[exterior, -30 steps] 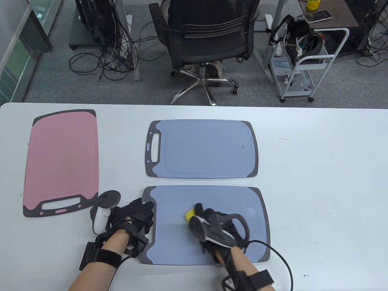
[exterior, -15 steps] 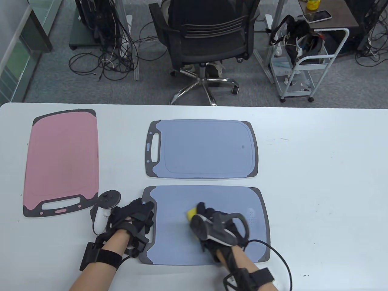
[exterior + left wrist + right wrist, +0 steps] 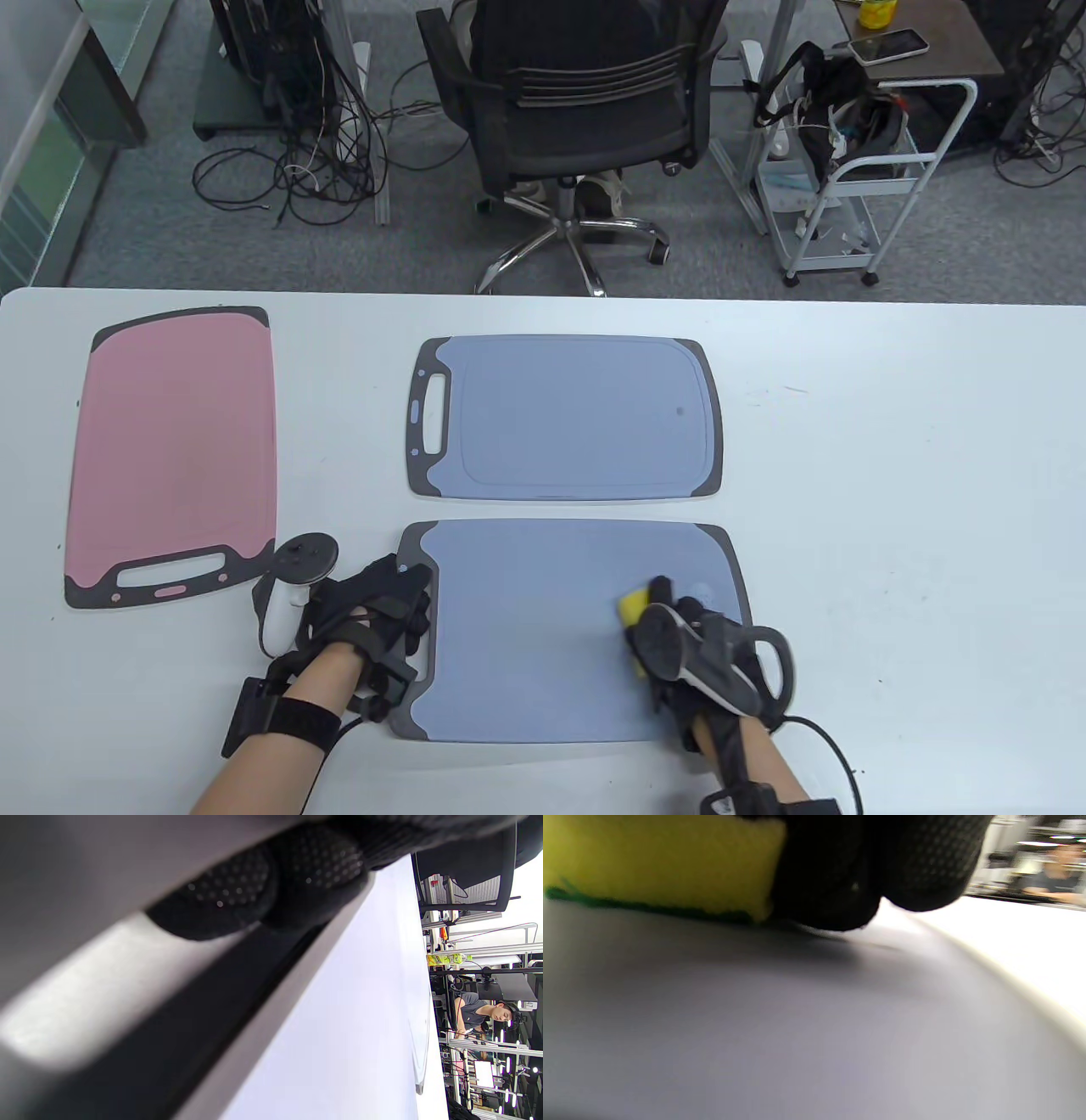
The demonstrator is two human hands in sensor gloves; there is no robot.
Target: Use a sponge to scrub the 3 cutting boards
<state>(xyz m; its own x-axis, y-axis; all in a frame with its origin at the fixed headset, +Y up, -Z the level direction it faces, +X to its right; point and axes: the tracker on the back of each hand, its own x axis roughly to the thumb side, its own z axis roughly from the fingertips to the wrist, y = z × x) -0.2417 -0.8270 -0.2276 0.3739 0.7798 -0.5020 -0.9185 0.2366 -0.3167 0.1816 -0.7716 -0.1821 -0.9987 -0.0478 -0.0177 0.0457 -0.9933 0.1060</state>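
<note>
**Sponge on the right part of the near board, left hand at its handle end**

Table view, left to right. A pink board (image 3: 174, 454) lies at the left of the white table (image 3: 916, 509), its handle end toward the person. Just right of that handle, the left hand (image 3: 373, 615) rests with its fingers laid flat and straight over the dark handle end of the near blue board (image 3: 543, 628), pressing on it; the white tracker (image 3: 288, 594) on the back of the hand juts out toward the pink board. In the left wrist view the fingertips (image 3: 314, 870) lie on the dark rim of the board and curl round nothing.

A second blue board, the far board (image 3: 564, 416), lies beyond the near one, apart from it by a narrow strip of table, its handle to the left.

On the right part of the near board the right hand (image 3: 704, 654) holds the yellow sponge (image 3: 634, 607), its fingers curled over it from above. The right wrist view shows the sponge's green face flat against the board surface, the fingertips (image 3: 925, 861) close beside it and touching or nearly touching the board.

Beyond the table stand a black chair (image 3: 577, 110), a tangle of cables (image 3: 297, 170) on the floor to its left, and a white cart (image 3: 857, 178) to its right.
</note>
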